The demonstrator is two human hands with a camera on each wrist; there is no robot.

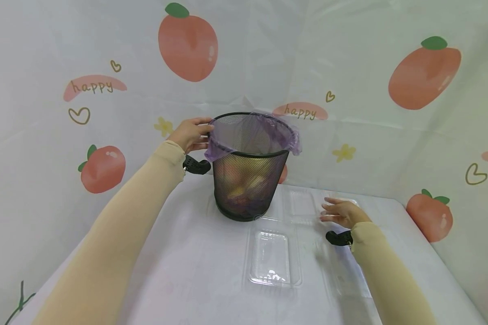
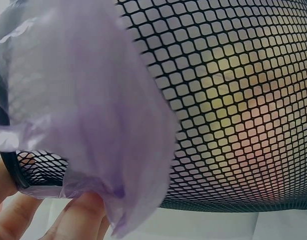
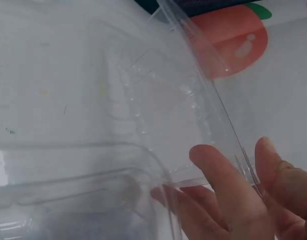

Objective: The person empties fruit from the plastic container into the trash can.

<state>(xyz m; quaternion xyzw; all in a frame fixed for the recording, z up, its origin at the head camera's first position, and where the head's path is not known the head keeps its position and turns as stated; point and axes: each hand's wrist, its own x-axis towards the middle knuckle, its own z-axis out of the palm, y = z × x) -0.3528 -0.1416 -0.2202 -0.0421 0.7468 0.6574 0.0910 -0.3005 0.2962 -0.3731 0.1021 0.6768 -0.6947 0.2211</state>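
A black mesh wastebasket (image 1: 248,189) with a purple bin liner (image 1: 219,146) folded over its rim stands toward the back. My left hand (image 1: 192,135) grips the rim at its left side; in the left wrist view its fingers (image 2: 81,217) are partly behind the liner. Yellow and reddish contents (image 2: 238,115) show blurred through the mesh. My right hand (image 1: 341,212) is low at the right, beside clear plastic containers. In the right wrist view its thumb (image 3: 286,175) and fingers stand apart on either side of one clear container's (image 3: 158,110) edge.
Another clear plastic container (image 1: 272,257) lies in front of the wastebasket, and more transparent ones (image 1: 302,203) lie behind and to the right. A white cloth (image 1: 179,266) covers the table. Behind hangs a white backdrop (image 1: 260,54) printed with fruit.
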